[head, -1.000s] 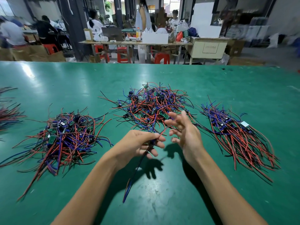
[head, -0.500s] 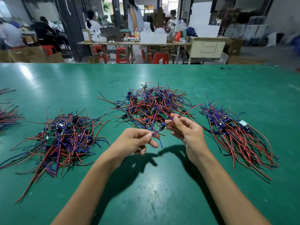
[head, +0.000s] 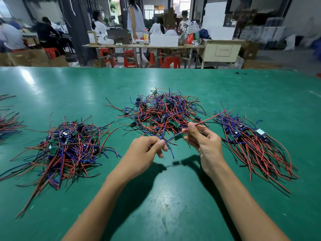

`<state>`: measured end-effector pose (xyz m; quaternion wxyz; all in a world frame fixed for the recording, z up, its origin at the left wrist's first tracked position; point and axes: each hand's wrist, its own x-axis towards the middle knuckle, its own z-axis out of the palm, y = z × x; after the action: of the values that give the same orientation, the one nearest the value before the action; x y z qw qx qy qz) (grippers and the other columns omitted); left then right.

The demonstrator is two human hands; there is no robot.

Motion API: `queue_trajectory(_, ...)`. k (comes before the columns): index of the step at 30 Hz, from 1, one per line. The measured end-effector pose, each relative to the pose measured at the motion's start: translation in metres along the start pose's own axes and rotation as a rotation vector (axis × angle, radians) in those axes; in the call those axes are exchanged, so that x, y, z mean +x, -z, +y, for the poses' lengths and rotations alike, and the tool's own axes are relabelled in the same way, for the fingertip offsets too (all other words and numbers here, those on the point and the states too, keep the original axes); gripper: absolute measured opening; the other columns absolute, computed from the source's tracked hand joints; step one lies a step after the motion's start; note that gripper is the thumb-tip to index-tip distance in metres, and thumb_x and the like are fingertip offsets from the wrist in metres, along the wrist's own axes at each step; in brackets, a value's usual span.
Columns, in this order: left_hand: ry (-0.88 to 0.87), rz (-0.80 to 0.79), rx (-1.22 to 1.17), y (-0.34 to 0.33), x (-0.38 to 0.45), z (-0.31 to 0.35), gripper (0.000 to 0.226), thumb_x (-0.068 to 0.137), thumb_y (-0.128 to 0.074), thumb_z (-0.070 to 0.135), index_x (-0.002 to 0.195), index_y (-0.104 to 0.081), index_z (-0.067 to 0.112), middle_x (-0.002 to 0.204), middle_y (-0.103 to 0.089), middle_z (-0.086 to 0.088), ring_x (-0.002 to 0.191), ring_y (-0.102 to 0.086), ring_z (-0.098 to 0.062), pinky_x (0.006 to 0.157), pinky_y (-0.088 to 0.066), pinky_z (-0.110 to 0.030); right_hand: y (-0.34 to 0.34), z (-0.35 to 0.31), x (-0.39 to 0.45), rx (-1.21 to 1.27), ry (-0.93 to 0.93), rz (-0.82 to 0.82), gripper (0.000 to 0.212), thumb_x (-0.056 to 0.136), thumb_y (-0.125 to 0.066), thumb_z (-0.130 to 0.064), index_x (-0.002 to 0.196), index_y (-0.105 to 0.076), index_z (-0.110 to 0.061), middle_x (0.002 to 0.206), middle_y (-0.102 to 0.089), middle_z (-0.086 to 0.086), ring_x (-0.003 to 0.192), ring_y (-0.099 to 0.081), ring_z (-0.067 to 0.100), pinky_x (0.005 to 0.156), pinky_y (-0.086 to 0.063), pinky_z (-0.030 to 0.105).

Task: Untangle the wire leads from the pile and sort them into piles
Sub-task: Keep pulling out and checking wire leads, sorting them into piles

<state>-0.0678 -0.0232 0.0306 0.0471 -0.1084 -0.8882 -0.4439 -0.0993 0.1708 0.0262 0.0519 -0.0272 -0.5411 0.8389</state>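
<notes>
- Head view: the left hand [head: 147,150] pinches the blue wires of one lead [head: 178,136] between thumb and fingertips; the right hand [head: 203,140] pinches its red wire.
- The lead's small board hangs between the two grips, above the table [head: 173,197].
- Since half a second ago, the hands sit slightly wider apart, the lead drawn straighter.
- Beyond the grips lies the tangled pile [head: 161,113]; sorted piles lie left [head: 69,146] and right [head: 251,143].
</notes>
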Motion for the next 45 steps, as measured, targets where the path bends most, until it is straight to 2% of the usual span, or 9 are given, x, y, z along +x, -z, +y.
queue_trajectory(4, -0.004, -0.001, -0.013, 0.000, -0.001, 0.002, 0.032, 0.105, -0.052, 0.028, 0.080, -0.072, 0.025, 0.066, -0.070, 0.005, 0.047, -0.040, -0.004, 0.053, -0.034, -0.019, 0.000, 0.000, 0.000, -0.003, -0.002, -0.002, 0.029, 0.067, -0.082, -0.038, 0.084, -0.072, -0.016, 0.078, -0.077, 0.004, 0.060, -0.070, 0.013, 0.069, -0.057, 0.022)
queue_trajectory(9, -0.002, 0.010, -0.078, -0.001, 0.001, 0.001, 0.031, 0.106, -0.049, 0.025, 0.084, -0.072, 0.026, 0.056, -0.063, 0.005, 0.043, -0.037, -0.004, 0.051, -0.034, -0.020, -0.001, -0.001, 0.000, 0.022, -0.027, 0.005, 0.031, 0.064, -0.084, -0.039, 0.078, -0.065, -0.020, 0.074, -0.076, 0.005, 0.055, -0.066, 0.010, 0.061, -0.055, 0.018)
queue_trajectory(16, -0.041, 0.013, -0.050, 0.001, 0.000, 0.001, 0.025, 0.105, -0.053, 0.026, 0.090, -0.074, 0.025, 0.061, -0.068, 0.004, 0.044, -0.037, -0.005, 0.049, -0.030, -0.017, 0.000, -0.001, 0.000, -0.003, -0.038, 0.008, 0.030, 0.068, -0.081, -0.038, 0.084, -0.066, -0.019, 0.076, -0.076, 0.002, 0.061, -0.069, 0.010, 0.069, -0.055, 0.022)
queue_trajectory(21, -0.064, 0.015, -0.015, 0.001, 0.000, -0.001, 0.020, 0.102, -0.059, 0.027, 0.094, -0.077, 0.022, 0.063, -0.070, 0.008, 0.046, -0.043, -0.002, 0.049, -0.032, -0.013, 0.004, -0.003, 0.001, -0.016, -0.038, 0.085, 0.016, 0.086, -0.076, -0.031, 0.088, -0.065, -0.019, 0.075, -0.075, -0.003, 0.064, -0.072, 0.008, 0.050, -0.054, 0.020)
queue_trajectory(28, -0.009, 0.112, 0.149, 0.017, 0.003, -0.015, 0.023, 0.097, -0.062, 0.043, 0.083, -0.076, 0.032, 0.066, -0.069, 0.020, 0.049, -0.045, -0.004, 0.055, -0.038, -0.028, 0.017, -0.015, 0.008, -0.078, -0.086, 0.147, 0.020, 0.090, -0.075, -0.030, 0.093, -0.063, -0.014, 0.082, -0.077, 0.003, 0.069, -0.077, 0.029, 0.044, -0.057, 0.028)
queue_trajectory(33, 0.023, 0.280, 0.104, 0.029, 0.005, -0.021, 0.022, 0.096, -0.063, 0.043, 0.078, -0.074, 0.034, 0.069, -0.069, 0.021, 0.044, -0.043, -0.003, 0.048, -0.032, -0.016, 0.029, -0.032, 0.020, 0.150, -0.095, 0.106, 0.016, 0.097, -0.064, -0.018, 0.102, -0.057, -0.004, 0.091, -0.078, 0.015, 0.076, -0.077, 0.031, 0.059, -0.062, 0.028)
queue_trajectory(38, 0.053, 0.336, 0.016, 0.028, 0.007, -0.021, 0.021, 0.098, -0.061, 0.036, 0.085, -0.076, 0.031, 0.071, -0.071, 0.013, 0.044, -0.042, -0.004, 0.053, -0.035, -0.025, 0.042, -0.069, 0.045, 0.339, 0.124, 0.257, 0.010, 0.102, -0.057, -0.015, 0.098, -0.055, -0.006, 0.109, -0.071, 0.016, 0.081, -0.077, 0.024, 0.079, -0.063, 0.031)
queue_trajectory(42, 0.072, 0.325, 0.047, 0.027, 0.008, -0.023, 0.020, 0.098, -0.061, 0.037, 0.084, -0.075, 0.032, 0.074, -0.072, 0.014, 0.045, -0.039, -0.007, 0.054, -0.037, -0.025, 0.065, -0.084, 0.048, 0.326, -0.089, 0.372, 0.017, 0.105, -0.053, -0.014, 0.116, -0.053, -0.002, 0.127, -0.051, 0.020, 0.119, -0.062, 0.038, 0.096, -0.055, 0.038)
queue_trajectory(45, 0.080, 0.312, 0.060, 0.026, 0.008, -0.025, 0.021, 0.097, -0.061, 0.039, 0.083, -0.075, 0.033, 0.076, -0.070, 0.020, 0.046, -0.039, -0.007, 0.053, -0.036, -0.025, 0.070, -0.083, 0.035, 0.435, -0.129, 0.423, 0.006, 0.103, -0.050, 0.000, 0.105, -0.056, 0.001, 0.118, -0.048, 0.018, 0.098, -0.065, 0.032, 0.096, -0.055, 0.034)
